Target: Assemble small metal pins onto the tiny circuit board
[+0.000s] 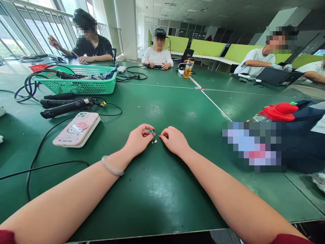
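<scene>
My left hand [139, 139], with a pale bangle [112, 166] at the wrist, pinches a small silver-and-black part [151, 132] between thumb and fingers; it looks like a little electronic piece, too small to name. Just right of it, my right hand [174, 139] is closed, thumb against forefinger, with a tiny dark red bit [159, 136] at the tips; whether that is a held thing or a nail I cannot tell. Between the hands another small silver-and-black piece [154, 141] lies on the green table [157, 189]. The hands are close but apart.
To the left lie a pink phone [77, 130], black handheld devices [67, 106] and a cable [42, 145]. A green basket [83, 88] of gear stands behind them. Dark cloth [302, 145] and a red item [279, 111] lie right. A bottle [188, 68] and several people are farther off.
</scene>
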### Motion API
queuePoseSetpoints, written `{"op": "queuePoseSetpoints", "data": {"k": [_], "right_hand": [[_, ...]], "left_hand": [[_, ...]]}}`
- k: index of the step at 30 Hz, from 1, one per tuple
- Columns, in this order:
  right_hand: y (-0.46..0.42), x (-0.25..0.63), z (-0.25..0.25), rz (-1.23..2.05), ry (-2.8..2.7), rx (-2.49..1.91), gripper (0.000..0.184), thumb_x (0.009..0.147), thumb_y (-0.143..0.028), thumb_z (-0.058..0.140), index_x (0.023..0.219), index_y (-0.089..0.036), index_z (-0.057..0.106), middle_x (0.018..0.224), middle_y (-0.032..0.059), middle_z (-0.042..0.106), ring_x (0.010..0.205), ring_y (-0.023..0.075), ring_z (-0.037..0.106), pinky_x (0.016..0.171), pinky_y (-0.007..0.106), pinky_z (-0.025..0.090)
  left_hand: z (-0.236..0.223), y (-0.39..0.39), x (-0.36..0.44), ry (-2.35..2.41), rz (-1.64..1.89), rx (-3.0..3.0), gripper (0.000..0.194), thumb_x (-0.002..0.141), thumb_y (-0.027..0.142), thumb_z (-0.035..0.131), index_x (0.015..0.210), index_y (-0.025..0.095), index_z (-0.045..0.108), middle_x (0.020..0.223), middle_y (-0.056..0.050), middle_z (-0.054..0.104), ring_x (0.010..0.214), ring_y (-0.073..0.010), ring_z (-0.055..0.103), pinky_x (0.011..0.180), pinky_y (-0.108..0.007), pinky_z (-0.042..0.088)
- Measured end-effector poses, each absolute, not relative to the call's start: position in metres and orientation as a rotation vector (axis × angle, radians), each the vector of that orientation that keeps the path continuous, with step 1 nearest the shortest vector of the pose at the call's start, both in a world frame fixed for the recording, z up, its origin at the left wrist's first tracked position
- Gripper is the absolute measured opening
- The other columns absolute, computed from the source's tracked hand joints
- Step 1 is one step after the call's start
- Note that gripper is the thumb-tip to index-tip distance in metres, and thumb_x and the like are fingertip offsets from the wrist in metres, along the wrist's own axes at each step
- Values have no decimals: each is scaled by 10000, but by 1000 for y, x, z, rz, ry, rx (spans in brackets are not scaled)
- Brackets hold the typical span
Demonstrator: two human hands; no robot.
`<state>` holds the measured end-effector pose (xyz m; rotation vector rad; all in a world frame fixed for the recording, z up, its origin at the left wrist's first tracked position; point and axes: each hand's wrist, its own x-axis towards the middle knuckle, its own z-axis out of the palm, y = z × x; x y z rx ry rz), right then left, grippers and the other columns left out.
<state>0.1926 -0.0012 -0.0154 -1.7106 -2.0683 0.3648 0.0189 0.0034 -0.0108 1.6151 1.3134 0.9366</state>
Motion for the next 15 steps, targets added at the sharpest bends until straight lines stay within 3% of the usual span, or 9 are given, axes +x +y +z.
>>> {"op": "queuePoseSetpoints", "data": {"k": [8, 15], "right_hand": [[-2, 192, -15, 368, -2063, -1679, 125, 880, -241, 542, 813, -179, 628, 842, 26, 573, 743, 127, 521, 671, 260, 372], [1, 191, -19, 341, -2085, -1657, 109, 866, -205, 559, 773, -178, 609, 812, 25, 568, 710, 128, 500, 636, 259, 349]], "left_hand": [[-7, 2, 17, 1345, 897, 1729, 320, 771, 314, 550, 1073, 234, 619, 720, 17, 625, 649, -118, 554, 658, -255, 428], [-8, 3, 18, 1367, 857, 1764, 276, 787, 334, 563, 1033, 225, 628, 766, 6, 636, 682, -121, 587, 693, -258, 451]]}}
